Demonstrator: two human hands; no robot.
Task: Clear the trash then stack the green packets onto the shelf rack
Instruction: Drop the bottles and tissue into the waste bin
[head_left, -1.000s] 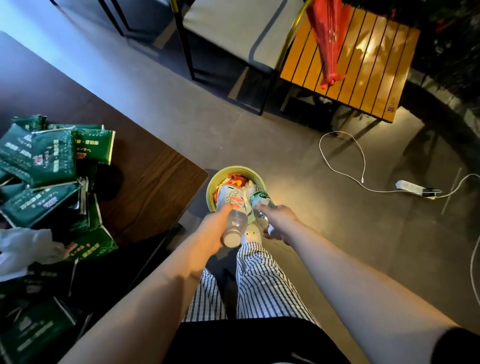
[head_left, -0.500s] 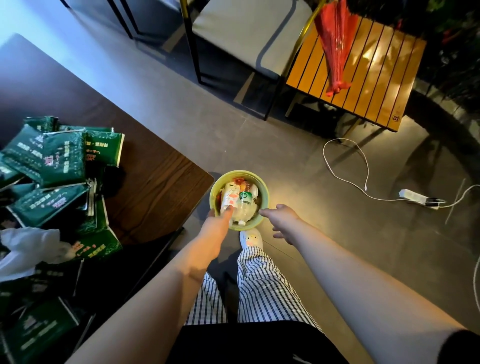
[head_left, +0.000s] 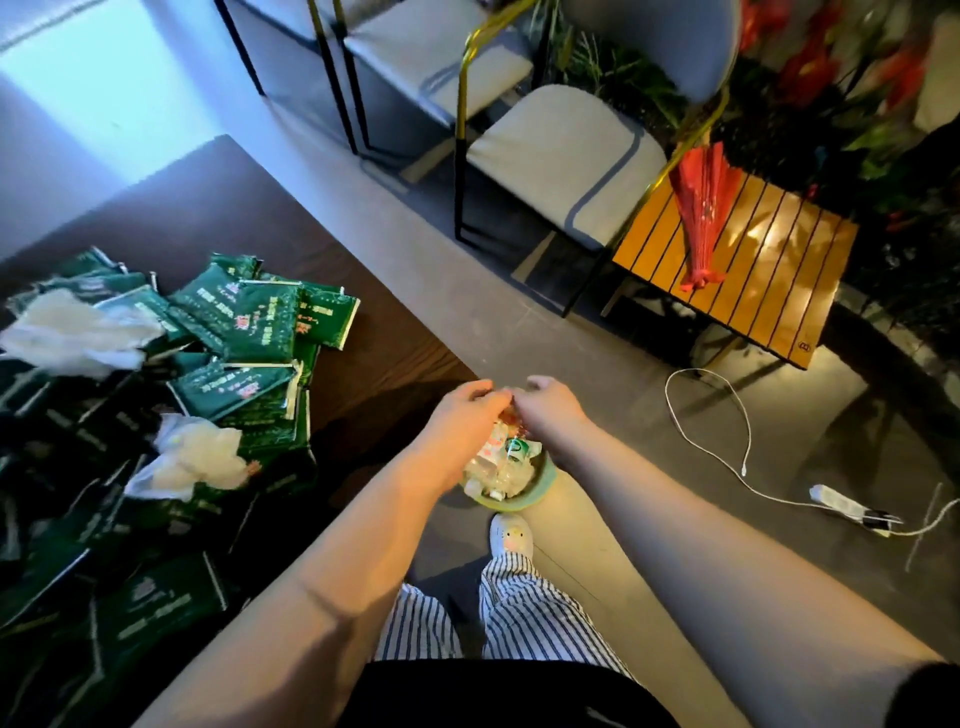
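White crumpled tissue wad (head_left: 192, 462) lies leftward on green printed foil packets (head_left: 249, 322); left hand (head_left: 462, 421) nearer than right hand (head_left: 553, 410), both loosely curled, seemingly empty.

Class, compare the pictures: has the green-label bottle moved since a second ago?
Yes. The bottle dropped from the right hand down into the bin, where it now lies.

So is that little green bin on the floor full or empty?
Full. The bin is heaped to its rim with plastic bottles and crumpled wrappers; its far side is hidden.
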